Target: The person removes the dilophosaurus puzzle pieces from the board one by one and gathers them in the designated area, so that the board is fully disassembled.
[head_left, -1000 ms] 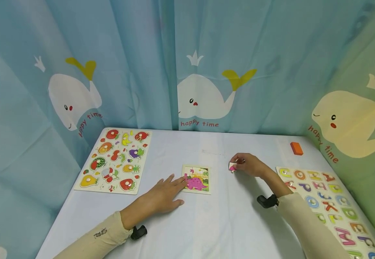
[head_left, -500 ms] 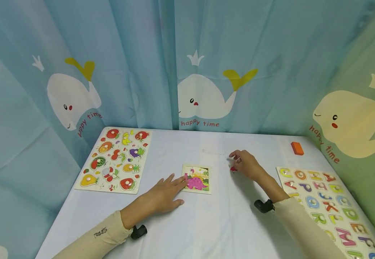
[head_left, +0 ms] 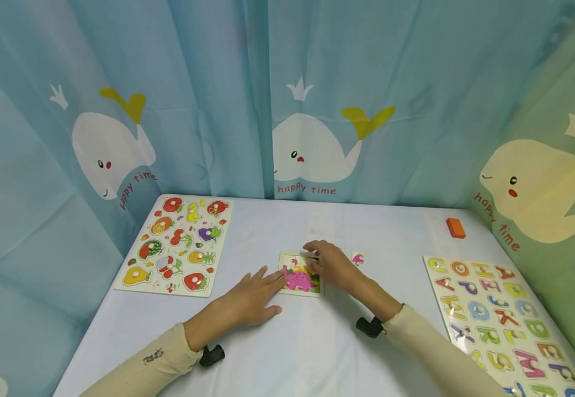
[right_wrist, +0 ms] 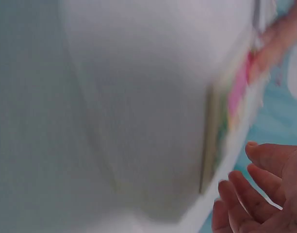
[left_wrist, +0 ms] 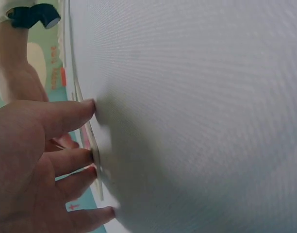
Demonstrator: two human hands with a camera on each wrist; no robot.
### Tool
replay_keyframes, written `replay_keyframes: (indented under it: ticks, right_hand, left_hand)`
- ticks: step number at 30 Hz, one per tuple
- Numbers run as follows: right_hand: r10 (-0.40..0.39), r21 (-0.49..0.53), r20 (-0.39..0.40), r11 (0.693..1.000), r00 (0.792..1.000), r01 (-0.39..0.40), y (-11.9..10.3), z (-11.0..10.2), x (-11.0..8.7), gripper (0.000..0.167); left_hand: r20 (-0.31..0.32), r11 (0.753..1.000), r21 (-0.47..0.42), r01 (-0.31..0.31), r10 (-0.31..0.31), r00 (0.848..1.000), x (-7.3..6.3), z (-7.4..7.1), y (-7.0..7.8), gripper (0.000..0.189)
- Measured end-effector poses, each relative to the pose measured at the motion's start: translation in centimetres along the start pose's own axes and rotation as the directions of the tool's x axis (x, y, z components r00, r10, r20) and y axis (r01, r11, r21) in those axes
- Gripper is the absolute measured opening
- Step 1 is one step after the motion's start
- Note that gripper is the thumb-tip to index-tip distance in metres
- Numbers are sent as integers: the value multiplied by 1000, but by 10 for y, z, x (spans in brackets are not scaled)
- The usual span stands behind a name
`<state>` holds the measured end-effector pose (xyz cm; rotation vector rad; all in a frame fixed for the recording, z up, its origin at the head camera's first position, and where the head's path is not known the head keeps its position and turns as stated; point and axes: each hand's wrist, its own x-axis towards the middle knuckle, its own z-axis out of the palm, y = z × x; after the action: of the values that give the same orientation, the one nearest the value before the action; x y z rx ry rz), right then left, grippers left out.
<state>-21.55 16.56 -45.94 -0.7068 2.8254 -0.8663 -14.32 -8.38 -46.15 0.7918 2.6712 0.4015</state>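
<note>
Head view: left hand (head_left: 253,300) touches puzzle (head_left: 299,282), right hand (head_left: 334,267) above.

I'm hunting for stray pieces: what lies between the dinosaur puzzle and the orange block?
In the head view: the right hand, then a small pink piece on the white cloth; from there to the orange block, bare cloth.
</note>
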Motion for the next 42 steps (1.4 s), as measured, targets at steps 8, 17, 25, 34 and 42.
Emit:
replay_keyframes:
  ticks: [8, 17, 25, 34, 42]
  right_hand:
    - [-27, -141, -19, 990, 999, 24, -15, 18, -3, 42]
    - [-133, -218, -76, 969, 988, 114, -18, 21, -8, 53]
    - [-103, -221, -58, 971, 993, 88, -21, 19, -1, 49]
    - [64, -237, 95, 971, 993, -40, -27, 10, 10, 56]
    - [84, -224, 157, 973, 984, -48, -27, 5, 14, 57]
  left_hand:
    - [-2, 1000, 11, -2, 2, 1000, 0, 0, -1, 66]
    - [-1, 1000, 1, 1, -1, 1000, -1, -2, 2, 67]
    - [5, 1000, 3, 9, -9, 1000, -1, -2, 2, 67]
    - [-1, 1000, -3, 8, -8, 1000, -2, -1, 1, 66]
    - [-4, 1000, 14, 11, -11, 1000, -2, -1, 2, 66]
